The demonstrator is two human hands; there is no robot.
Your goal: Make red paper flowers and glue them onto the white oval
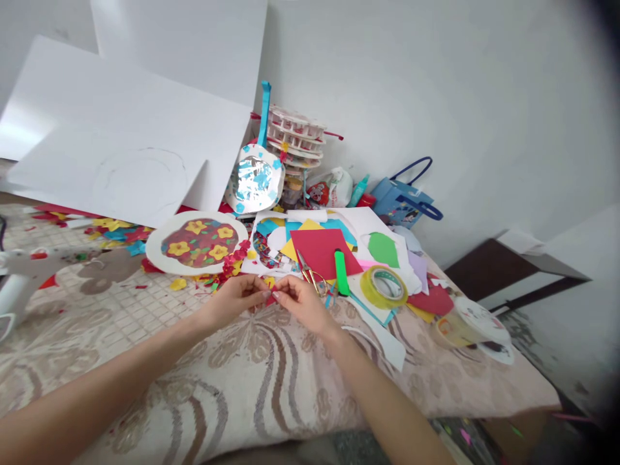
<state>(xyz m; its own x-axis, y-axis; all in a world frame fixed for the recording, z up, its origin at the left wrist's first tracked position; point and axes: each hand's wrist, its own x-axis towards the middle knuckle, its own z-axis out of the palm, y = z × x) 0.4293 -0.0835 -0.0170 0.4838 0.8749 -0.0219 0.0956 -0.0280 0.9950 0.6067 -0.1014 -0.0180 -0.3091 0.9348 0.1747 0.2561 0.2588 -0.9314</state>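
Observation:
My left hand and my right hand meet fingertip to fingertip over the patterned cloth. Both pinch a tiny piece between them, too small to name. Just beyond the right hand lie small scissors, a green marker and a red paper sheet. A round white plate decorated with yellow flowers on red lies beyond the left hand, with red paper scraps at its edge.
A yellow tape roll and mixed coloured paper sit right. A large white board leans at the back left. A stack of cups, a blue bag and a silver-blue disc stand by the wall. A dark table is right.

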